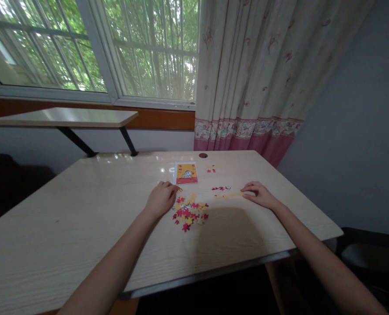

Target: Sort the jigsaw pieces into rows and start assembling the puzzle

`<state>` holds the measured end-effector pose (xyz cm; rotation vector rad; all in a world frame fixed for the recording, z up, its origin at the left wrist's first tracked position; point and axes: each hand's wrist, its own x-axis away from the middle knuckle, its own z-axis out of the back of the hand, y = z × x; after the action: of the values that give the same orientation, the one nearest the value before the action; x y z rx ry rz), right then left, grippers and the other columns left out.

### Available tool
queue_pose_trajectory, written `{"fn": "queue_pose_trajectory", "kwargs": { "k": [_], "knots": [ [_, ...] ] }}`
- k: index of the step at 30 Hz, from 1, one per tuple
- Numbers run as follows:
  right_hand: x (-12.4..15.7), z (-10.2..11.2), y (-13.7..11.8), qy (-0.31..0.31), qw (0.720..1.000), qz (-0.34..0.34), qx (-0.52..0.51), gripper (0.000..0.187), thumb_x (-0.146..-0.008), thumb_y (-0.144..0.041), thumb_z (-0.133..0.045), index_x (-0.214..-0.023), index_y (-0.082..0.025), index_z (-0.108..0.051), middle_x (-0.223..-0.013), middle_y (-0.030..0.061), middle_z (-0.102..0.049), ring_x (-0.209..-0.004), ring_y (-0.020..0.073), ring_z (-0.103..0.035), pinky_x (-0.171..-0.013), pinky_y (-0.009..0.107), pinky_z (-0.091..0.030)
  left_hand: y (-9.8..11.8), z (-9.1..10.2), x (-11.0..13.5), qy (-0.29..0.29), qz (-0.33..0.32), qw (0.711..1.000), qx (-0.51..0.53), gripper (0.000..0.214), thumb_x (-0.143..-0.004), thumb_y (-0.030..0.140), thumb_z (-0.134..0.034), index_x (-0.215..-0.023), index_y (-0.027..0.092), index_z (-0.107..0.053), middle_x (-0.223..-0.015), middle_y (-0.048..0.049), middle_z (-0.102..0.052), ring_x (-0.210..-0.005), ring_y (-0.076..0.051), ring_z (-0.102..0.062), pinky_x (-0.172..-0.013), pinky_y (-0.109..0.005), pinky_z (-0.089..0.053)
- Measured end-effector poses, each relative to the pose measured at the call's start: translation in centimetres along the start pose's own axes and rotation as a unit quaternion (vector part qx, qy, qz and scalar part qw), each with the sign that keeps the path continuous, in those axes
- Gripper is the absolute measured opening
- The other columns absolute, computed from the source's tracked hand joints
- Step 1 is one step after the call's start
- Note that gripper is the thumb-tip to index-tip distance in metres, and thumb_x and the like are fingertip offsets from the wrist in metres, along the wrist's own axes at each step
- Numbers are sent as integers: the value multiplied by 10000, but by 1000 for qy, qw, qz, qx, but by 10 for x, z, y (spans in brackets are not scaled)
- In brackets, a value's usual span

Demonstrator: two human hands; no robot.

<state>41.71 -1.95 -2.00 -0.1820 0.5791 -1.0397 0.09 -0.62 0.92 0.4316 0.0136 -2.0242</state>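
My left hand (163,197) is closed in a pinch on a small yellowish puzzle piece (180,190), just left of and above a loose pile of puzzle pieces (188,213) in red, yellow and white. Below the hand's far side lies the picture card (186,173), which shows a white animal on yellow and red. My right hand (259,194) rests on the table with thumb and forefinger curled round the right end of a row of yellow puzzle pieces (227,196). Right above that row runs a short line of red and white puzzle pieces (221,188).
Further back lie a few red puzzle pieces (211,171) and some yellow ones. A raised shelf (69,117) on black legs stands at the table's back left. The wooden table (109,210) has a round cable hole (203,155) near its back edge, before a curtain (247,87).
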Motion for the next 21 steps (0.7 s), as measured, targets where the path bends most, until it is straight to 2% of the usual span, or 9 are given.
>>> {"fn": "queue_pose_trajectory", "kwargs": {
  "k": [12,21],
  "knots": [
    [1,-1,-2,4,1000,7,-10,207,-782,-394,-600,-905,-258,-698,-911,58,-632,-868,196,-567,-808,370,-440,8,-4,-5,12,66,998,-20,364,-862,403,-392,-869,190,-688,-888,-90,-627,-872,-240,-539,-720,-323,-429],
    [0,0,-6,13,1000,-1,-16,208,-774,-402,-603,-864,-244,-704,-885,60,-641,-846,192,-579,-788,354,-454,-7,-14,-12,1,61,997,44,271,-807,321,-473,-888,161,-676,-919,-105,-633,-881,-238,-543,-811,-342,-418]
  ]
}}
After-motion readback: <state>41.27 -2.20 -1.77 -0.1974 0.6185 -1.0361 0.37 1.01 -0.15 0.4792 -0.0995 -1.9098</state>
